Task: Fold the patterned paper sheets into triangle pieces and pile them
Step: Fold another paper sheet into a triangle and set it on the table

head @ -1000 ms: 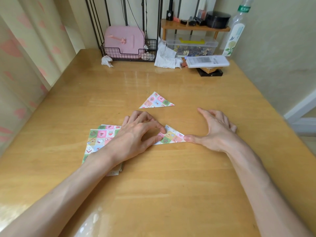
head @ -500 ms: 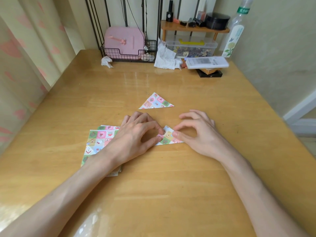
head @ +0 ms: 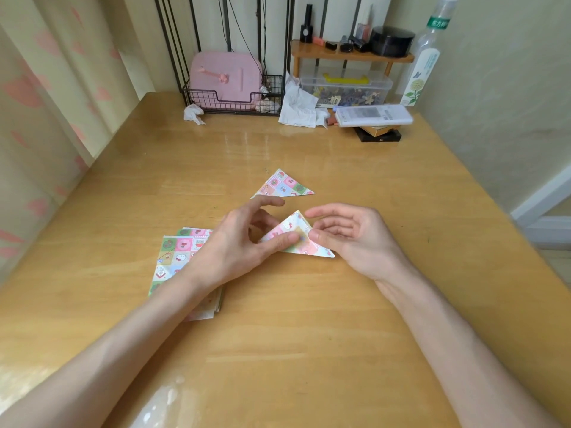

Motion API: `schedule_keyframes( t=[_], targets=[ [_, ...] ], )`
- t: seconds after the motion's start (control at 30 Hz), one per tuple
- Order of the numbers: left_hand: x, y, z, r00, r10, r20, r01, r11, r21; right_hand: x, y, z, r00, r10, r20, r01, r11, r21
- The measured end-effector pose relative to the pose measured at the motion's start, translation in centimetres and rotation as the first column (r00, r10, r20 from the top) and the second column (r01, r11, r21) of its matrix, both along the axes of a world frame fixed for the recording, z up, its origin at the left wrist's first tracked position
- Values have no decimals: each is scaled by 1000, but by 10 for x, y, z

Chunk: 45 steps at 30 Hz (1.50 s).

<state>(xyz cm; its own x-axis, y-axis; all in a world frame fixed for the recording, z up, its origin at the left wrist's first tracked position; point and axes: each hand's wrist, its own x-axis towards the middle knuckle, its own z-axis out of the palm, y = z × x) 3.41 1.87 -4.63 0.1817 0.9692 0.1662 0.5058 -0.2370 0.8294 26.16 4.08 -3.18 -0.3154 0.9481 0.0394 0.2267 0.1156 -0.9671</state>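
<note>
The left hand pinches a folded triangle over the bench centre, the right hand is loosely spread with its thumb touching the paper, so I think this piece must next be laid squarely on the finished triangle at twelve o'clock.

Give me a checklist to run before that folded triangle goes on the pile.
1. Left hand pinches the new triangle: ok.
2. Right hand grips it too: cannot tell, only its thumb visibly touches.
3. Finished triangle lies flat on the table, mostly uncovered: ok.
4. New triangle's crease pressed sharp: cannot tell.
5. Sheet stack ready for later folds: ok.
</note>
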Motion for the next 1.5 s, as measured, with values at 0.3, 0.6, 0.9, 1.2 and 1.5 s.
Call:
schedule_keyframes(
  t=[0.3, 0.6, 0.9, 1.2, 1.5],
  targets=[
    [1, 0, 2, 965, -63, 253, 97, 988, -121, -15, -9, -1, 996, -14, -83, 14, 1000, -8],
    [6, -2, 2, 966, -4, 258, -1, 1000, 20, -22, -12, -3, 992, -30, -120, 32, 999, 17],
    [8, -7, 9, 965, -16, 260, 41, 995, -91, -24, -10, -2, 975, -143, -170, 162, 982, 101],
    [6, -7, 11, 957, 13, 289, 3, 998, -56, -21, -11, -5, 991, -82, -105, 84, 996, 7],
    [-2, -3, 10, 976, 17, 219, -4, 998, -58, -19, -11, -3, 994, -57, -95, 46, 992, -114]
  ],
)
